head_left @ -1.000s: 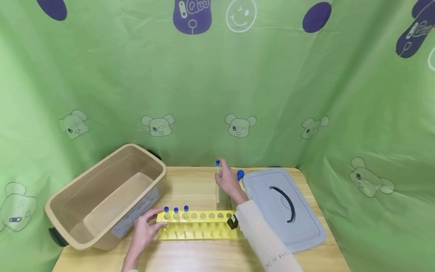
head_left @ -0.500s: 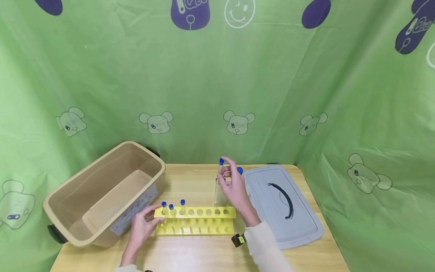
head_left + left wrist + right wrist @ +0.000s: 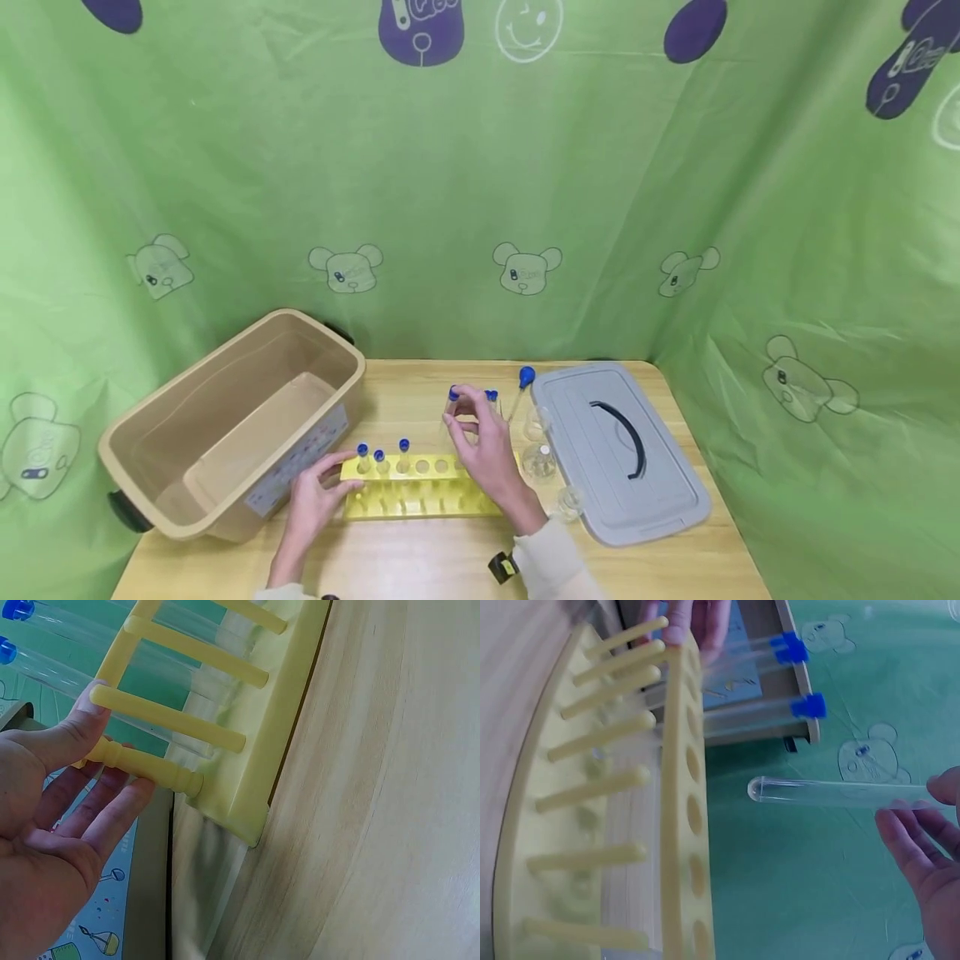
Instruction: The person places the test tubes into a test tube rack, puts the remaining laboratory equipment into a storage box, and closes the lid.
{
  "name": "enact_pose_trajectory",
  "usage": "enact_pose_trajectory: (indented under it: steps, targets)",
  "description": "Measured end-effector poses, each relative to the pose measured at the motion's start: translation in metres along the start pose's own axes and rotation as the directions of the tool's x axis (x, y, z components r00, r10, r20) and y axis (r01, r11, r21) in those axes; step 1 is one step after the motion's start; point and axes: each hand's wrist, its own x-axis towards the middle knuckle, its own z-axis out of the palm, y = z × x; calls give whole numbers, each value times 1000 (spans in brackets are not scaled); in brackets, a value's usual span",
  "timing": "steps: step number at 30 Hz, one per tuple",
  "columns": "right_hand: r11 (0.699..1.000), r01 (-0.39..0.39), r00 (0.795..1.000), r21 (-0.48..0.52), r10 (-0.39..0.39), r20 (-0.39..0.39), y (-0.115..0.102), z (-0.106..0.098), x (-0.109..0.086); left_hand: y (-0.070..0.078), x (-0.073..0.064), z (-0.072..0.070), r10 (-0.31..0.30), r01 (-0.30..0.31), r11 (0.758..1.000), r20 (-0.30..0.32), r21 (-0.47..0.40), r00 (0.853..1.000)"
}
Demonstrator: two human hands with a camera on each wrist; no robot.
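My left hand (image 3: 313, 496) grips the left end of a yellow test tube rack (image 3: 397, 510), with the thumb on the top bar and the fingers round the end post (image 3: 142, 765). Three blue-capped test tubes (image 3: 404, 450) stand in its left holes. Between thumb and fingers, my right hand (image 3: 487, 450) pinches another clear test tube (image 3: 832, 792) near its capped end. In the right wrist view, the tube's rounded bottom is apart from the rack's top bar (image 3: 679, 802), level with the open holes. My right hand covers the rack's right part in the head view.
A large brown bin (image 3: 217, 500) stands at the left, close to my left hand. Behind the right hand is another blue cap (image 3: 492, 395). A blue-bulbed dropper (image 3: 527, 377) and clear glassware (image 3: 538, 461) sit beside a grey lid (image 3: 600, 467) with a black handle.
My right hand has lifted the test tube from behind the rack and brought it left and nearer, over the rack. The left hand keeps its grip on the rack's end.
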Motion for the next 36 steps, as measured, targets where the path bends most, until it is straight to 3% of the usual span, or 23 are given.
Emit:
enact_pose_trajectory:
  steps: [4,9,14,23,36]
  targets:
    - [998,60,998,-19,-60,13,-6,8,-3,-1,0,0,-5,5,1000,1,-7,1000]
    - [991,128,991,-30,-127,34,3,15,-11,-2,1,1,2,-2,1000,-3,3,1000]
    - [988,149,988,-39,-147,46,4,18,-16,-1,1,2,3,-3,1000,-10,9,1000]
    - [993,111,992,-45,-107,69,10,23,-26,-3,-1,3,15,-14,1000,-32,23,999]
    - [991,116,992,-70,-112,66,15,29,-32,-5,0,3,26,-26,1000,-31,-6,999]
